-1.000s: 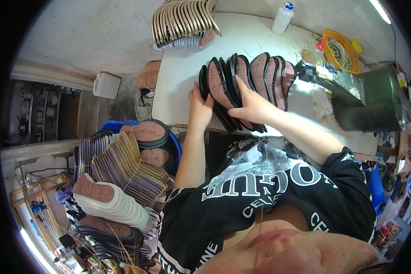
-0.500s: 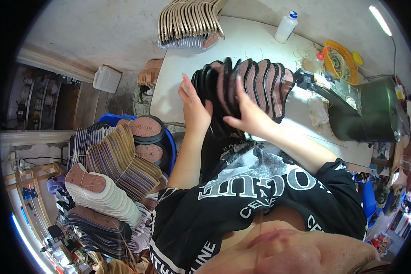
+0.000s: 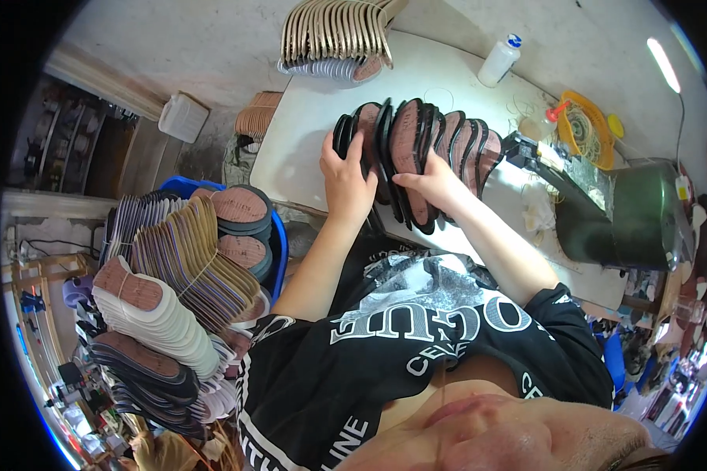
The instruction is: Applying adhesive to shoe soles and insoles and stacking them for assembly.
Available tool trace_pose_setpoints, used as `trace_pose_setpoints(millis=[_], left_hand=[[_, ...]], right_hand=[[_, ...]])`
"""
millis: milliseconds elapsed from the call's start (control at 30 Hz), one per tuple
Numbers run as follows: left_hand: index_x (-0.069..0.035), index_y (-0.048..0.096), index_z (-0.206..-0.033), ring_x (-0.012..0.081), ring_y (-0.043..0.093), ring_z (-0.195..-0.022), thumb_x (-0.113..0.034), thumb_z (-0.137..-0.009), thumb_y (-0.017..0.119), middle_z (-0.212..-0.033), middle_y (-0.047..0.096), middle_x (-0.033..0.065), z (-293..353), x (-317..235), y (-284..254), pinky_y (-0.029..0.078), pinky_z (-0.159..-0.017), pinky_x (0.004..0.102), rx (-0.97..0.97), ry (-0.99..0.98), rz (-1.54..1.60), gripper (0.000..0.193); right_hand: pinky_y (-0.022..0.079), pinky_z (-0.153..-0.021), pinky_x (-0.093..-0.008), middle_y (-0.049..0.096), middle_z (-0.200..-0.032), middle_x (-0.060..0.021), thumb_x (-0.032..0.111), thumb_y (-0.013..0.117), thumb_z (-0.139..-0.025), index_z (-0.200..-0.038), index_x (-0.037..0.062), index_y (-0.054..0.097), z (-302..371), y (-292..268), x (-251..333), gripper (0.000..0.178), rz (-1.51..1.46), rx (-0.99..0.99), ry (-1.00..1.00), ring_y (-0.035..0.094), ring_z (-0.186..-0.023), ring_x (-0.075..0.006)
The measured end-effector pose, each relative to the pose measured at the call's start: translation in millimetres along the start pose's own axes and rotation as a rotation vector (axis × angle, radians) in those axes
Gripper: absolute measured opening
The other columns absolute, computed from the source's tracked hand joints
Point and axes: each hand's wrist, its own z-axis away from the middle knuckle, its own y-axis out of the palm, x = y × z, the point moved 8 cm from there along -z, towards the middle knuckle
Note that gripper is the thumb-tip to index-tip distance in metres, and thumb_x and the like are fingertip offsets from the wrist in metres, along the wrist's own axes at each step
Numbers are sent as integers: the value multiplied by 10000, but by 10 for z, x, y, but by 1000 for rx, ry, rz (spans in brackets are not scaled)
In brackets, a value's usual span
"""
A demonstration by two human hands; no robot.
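A row of black-edged shoe insoles (image 3: 471,149) with pinkish-brown faces leans across the white table in front of me. My left hand (image 3: 349,177) is closed around the insoles at the row's left end, its fingertips against a pinkish face. Near the middle, my right hand (image 3: 434,184) grips several insoles, the thumb on the face of the front insole (image 3: 408,137) and the other fingers behind it. A gap separates this bunch from the ones by my left hand. How many insoles each hand holds is hidden.
Tied gold-edged insoles (image 3: 334,35) rest at the table's (image 3: 302,141) far left. A white bottle (image 3: 499,61), a yellow basket (image 3: 585,125) of string and a dark green machine (image 3: 620,220) stand right. Left of me, a blue tub (image 3: 279,267) stands beside bundled insoles (image 3: 188,259).
My left hand has moved from beside the row onto the insoles and closed on them. My right hand has shifted slightly right, and the insoles, blurred before, now stand tilted and parted in the middle.
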Motion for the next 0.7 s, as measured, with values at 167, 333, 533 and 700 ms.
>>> trace_pose_setpoints(millis=[167, 333, 533, 700], left_hand=[[-17, 633, -1073, 459, 393, -1218, -158, -777, 694, -1364, 321, 309, -23, 121, 119, 498, -865, 479, 75, -89, -14, 334], [52, 610, -904, 437, 411, -1207, -96, -780, 639, -1342, 343, 298, -120, 95, 234, 538, -781, 463, 114, -132, -125, 196], [-6, 632, -970, 417, 424, -1186, -102, -827, 557, -1317, 377, 240, -129, 65, 247, 532, -790, 478, 136, -156, -58, 188], [-61, 611, -1133, 411, 455, -1138, -115, -793, 645, -1318, 379, 208, -63, 68, 236, 511, -844, 461, 181, -125, -140, 346]], right_hand=[[521, -803, -335, 658, -971, -112, 31, 689, -744, -1066, 1, 578, 99, -127, -249, 342, -620, 15, 383, 648, -895, -196], [537, -748, -331, 655, -952, -99, 14, 680, -747, -1030, 1, 580, 125, -61, -397, 300, -742, 28, 340, 649, -852, -190], [514, -890, -383, 642, -1097, -145, 109, 593, -787, -1228, -28, 529, 178, -165, -444, 466, -930, 81, 234, 638, -983, -246], [497, -894, -373, 643, -1068, -119, 43, 631, -761, -1197, -17, 521, 201, -183, -248, 454, -562, -4, 306, 630, -989, -237]])
